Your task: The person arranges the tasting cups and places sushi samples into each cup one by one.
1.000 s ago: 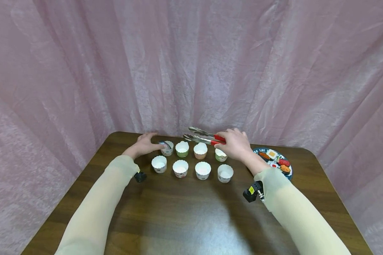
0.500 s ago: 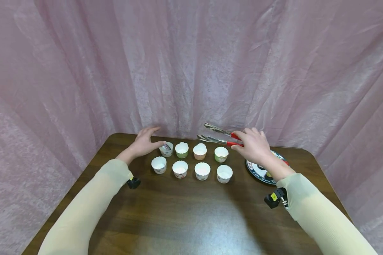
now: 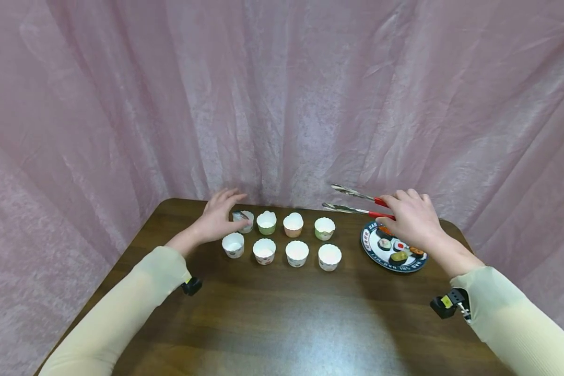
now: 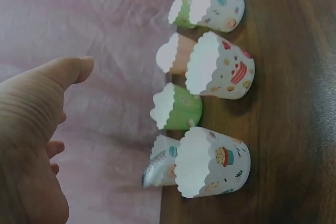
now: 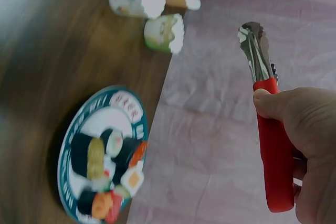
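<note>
My right hand (image 3: 413,219) holds metal tongs (image 3: 352,201) by their red handles, the two arms spread apart with nothing between the tips. The tongs hang above the back rim of a round plate (image 3: 373,256) bearing several sushi pieces (image 5: 94,158). My left hand (image 3: 218,216) hovers beside the back-left paper cup (image 3: 247,225), and the left wrist view shows its fingers holding nothing. From that cup pokes a silvery, fish-like piece (image 4: 157,171). Several more scalloped baking cups, such as the front-left one (image 3: 234,245), stand in two rows between the hands.
A dark wooden table (image 3: 272,318) carries everything. Pink curtains (image 3: 282,104) hang close behind its back edge. The plate stands right of the cups. Black wrist cameras (image 3: 444,307) are worn on both wrists.
My right hand has carried the tongs rightward, from above the back row of cups to over the plate. The left hand stays near the back-left cup, its forearm shifted slightly left.
</note>
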### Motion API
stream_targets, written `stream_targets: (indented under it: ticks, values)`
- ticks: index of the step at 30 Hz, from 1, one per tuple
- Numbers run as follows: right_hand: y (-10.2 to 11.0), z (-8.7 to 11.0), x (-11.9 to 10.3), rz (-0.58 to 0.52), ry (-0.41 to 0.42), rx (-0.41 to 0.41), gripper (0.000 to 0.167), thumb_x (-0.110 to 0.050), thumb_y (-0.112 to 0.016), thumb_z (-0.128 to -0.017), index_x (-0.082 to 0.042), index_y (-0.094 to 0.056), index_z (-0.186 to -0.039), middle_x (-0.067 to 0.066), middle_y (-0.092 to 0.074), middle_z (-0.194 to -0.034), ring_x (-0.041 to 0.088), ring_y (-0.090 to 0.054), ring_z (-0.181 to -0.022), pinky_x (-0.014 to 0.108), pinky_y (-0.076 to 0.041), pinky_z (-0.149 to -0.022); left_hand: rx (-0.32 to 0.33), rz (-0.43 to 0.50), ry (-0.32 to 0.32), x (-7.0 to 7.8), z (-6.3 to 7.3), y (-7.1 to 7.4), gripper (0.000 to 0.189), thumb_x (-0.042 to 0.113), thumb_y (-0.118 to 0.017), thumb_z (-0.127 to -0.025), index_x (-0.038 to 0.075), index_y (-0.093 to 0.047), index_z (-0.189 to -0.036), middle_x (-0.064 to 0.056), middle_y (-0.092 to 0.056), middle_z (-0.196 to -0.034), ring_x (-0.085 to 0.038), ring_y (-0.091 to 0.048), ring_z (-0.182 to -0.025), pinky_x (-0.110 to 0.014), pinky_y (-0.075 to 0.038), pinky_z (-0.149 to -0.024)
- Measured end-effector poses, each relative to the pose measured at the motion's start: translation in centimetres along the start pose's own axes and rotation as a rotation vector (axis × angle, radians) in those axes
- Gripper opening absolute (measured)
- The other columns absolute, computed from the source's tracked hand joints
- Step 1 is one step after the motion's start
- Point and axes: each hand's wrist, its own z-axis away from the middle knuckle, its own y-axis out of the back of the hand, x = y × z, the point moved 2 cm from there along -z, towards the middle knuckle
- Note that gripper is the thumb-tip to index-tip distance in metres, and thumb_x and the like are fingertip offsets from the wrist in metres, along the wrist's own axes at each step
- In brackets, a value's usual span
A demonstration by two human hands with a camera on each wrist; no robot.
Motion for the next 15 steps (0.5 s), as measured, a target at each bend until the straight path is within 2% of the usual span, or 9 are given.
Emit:
stream_targets:
  ticks: [7, 12, 15]
  values:
    - [0.9, 1.3, 2.2, 0.044, -0.005, -0.008, 0.055, -0.028, -0.083, -0.085, -0.003, -0.065, -0.131, 0.017, -0.064, -0.11, 0.038, -0.051, -0.101, 0.057, -0.039, -0.082, 0.01, -0.042, -0.031, 1.2, 0.7, 0.3, 0.081, 0.052, -0.072, -0.092, 0.017, -0.04, -0.158, -0.011, -0.022, -0.167, -0.038, -0.005, -0.155, -0.066, -0.002, -0.118]
    - [1.1, 2.3, 3.7, 0.077, -0.013, -0.033, 0.051, -0.026, -0.083, -0.085, -0.004, -0.066, -0.128, 0.014, -0.062, -0.104, 0.037, -0.05, -0.098, 0.054, -0.038, -0.078, 0.009, -0.072, -0.069, 2.0, 0.8, 0.2, 0.084, 0.052, -0.074, -0.089, 0.015, -0.041, -0.157, -0.013, -0.024, -0.166, -0.04, -0.009, -0.154, -0.067, -0.005, -0.118]
    - [1.2, 2.8, 4.6, 0.103, -0.014, -0.045, 0.049, -0.025, -0.08, -0.086, -0.003, -0.067, -0.128, 0.016, -0.063, -0.107, 0.038, -0.051, -0.1, 0.055, -0.038, -0.078, 0.005, -0.08, -0.081, 2.5, 0.8, 0.1, 0.085, 0.053, -0.075, -0.088, 0.016, -0.041, -0.157, -0.012, -0.025, -0.167, -0.038, -0.009, -0.154, -0.066, -0.004, -0.119]
